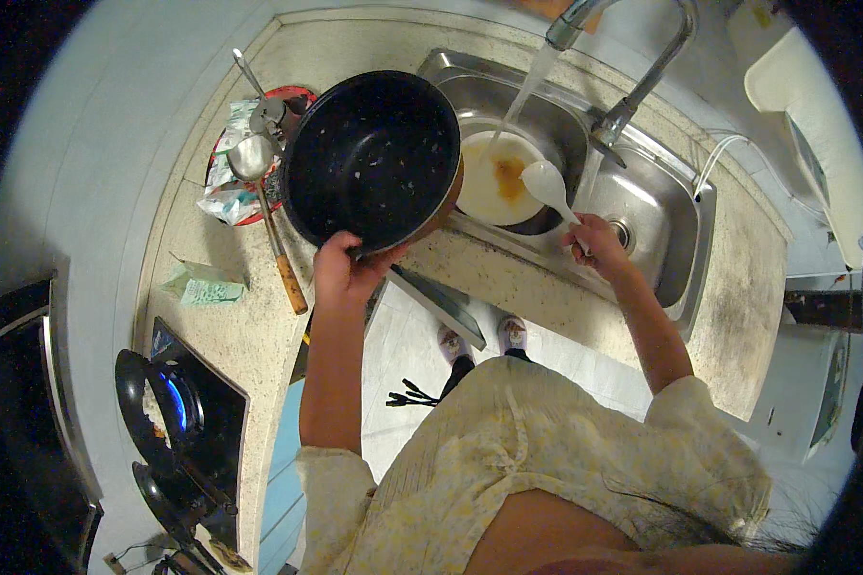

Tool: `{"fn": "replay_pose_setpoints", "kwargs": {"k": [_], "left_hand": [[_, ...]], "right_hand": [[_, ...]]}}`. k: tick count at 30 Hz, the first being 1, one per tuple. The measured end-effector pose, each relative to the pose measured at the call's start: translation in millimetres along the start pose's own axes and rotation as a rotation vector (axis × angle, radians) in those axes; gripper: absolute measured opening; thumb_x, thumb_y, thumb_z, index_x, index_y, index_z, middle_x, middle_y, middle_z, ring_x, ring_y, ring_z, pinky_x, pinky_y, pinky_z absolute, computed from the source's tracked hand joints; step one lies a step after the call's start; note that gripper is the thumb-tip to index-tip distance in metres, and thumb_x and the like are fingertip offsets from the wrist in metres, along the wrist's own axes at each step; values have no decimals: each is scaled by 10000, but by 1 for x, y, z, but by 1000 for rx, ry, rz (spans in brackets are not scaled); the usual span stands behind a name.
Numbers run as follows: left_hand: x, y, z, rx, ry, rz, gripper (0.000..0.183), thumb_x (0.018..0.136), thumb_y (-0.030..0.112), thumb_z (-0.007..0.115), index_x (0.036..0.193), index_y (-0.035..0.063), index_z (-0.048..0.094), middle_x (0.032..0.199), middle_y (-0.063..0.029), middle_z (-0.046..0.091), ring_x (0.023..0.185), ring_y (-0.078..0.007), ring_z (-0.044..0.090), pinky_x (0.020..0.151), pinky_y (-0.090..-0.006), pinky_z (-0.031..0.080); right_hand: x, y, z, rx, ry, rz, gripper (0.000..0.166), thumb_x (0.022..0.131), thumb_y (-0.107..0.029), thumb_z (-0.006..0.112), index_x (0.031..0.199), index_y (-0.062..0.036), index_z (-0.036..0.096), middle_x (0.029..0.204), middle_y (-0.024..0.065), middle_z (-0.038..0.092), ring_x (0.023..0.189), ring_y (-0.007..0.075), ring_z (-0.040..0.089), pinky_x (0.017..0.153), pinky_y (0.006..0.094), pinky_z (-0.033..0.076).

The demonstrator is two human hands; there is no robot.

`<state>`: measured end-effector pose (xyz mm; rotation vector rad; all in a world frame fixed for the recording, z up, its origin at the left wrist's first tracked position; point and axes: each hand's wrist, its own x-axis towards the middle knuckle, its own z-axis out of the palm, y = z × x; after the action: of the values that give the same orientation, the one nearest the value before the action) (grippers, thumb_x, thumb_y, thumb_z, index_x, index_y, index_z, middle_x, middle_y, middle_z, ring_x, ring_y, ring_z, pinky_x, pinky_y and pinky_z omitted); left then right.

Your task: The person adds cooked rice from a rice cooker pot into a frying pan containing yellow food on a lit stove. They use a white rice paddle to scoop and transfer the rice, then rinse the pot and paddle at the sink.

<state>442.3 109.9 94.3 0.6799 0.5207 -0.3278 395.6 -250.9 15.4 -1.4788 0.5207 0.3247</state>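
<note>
My left hand (349,273) grips the near rim of a dark pot (374,162), tilted so its black inside faces me. Small pale bits cling to that inner surface. In my right hand (598,246) is a white rice paddle (546,185) by its handle, its broad end over the left basin of the steel sink (575,122). Below the paddle, a round white dish (485,190) with a brown-orange patch sits in that basin. Water runs from the faucet (564,32) into the dish. The pot overlaps the basin's left side and hides part of the dish.
Left of the pot, a metal ladle (252,158) with a wooden handle rests across a red-rimmed tray (270,215) holding packets. A green packet (205,284) lies on the counter (194,330). A gas burner (176,402) shows a blue flame beside a black wok (140,402).
</note>
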Motion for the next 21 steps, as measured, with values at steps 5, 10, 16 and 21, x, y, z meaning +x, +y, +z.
{"fn": "replay_pose_setpoints", "kwargs": {"k": [5, 10, 16, 21], "left_hand": [[55, 10, 11, -11, -3, -12, 391, 682, 43, 407, 1057, -55, 349, 1022, -227, 414, 937, -383, 455, 777, -582, 440], [111, 13, 36, 30, 190, 45, 277, 741, 80, 396, 997, -17, 354, 1046, -209, 409, 988, -419, 405, 779, -599, 422], [186, 7, 30, 148, 106, 76, 427, 695, 23, 443, 1111, 14, 345, 1098, -184, 378, 983, -384, 417, 689, -553, 483], [196, 11, 57, 26, 138, 64, 477, 698, 24, 469, 1157, 38, 338, 1141, -168, 352, 1009, -383, 399, 675, -540, 493]], "right_hand": [[-12, -11, 12, 158, 12, 61, 195, 718, -128, 546, 888, -35, 523, 612, 15, 488, 457, 81, 444, 381, 205, 341], [-35, -21, 21, 147, -1, 42, 205, 714, -91, 527, 907, -22, 526, 604, 23, 454, 471, 92, 442, 404, 212, 353], [-55, -5, 23, 63, 44, -3, 297, 694, -99, 556, 974, -14, 508, 595, 10, 493, 431, 83, 439, 360, 199, 305], [-73, 7, 34, 201, 88, -21, 415, 711, -110, 544, 1109, -12, 475, 670, 41, 566, 441, 84, 441, 377, 213, 305]]}}
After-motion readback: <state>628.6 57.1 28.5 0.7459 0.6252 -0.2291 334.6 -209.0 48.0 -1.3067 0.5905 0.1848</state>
